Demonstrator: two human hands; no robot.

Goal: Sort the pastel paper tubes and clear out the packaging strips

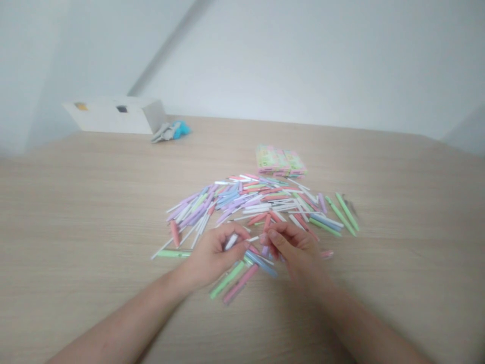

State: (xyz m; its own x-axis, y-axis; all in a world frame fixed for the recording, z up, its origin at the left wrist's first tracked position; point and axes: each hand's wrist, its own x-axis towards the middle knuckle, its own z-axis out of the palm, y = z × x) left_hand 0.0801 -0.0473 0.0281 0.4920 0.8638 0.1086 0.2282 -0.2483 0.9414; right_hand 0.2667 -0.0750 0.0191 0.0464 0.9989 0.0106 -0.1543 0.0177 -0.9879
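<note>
Bare forearms [151,308] over pen parts [257,207] scattered on a desk [401,222].
Left hand [212,254] pinches a thin white stick [253,238]; right hand [301,251] beside it, grip unclear.

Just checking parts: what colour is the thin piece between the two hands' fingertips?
White; the thin piece shows best in the head view.

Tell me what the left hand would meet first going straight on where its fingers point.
The left hand would likely meet the thin white piece just ahead, then the right hand; blur leaves contact and depth unclear.
</note>
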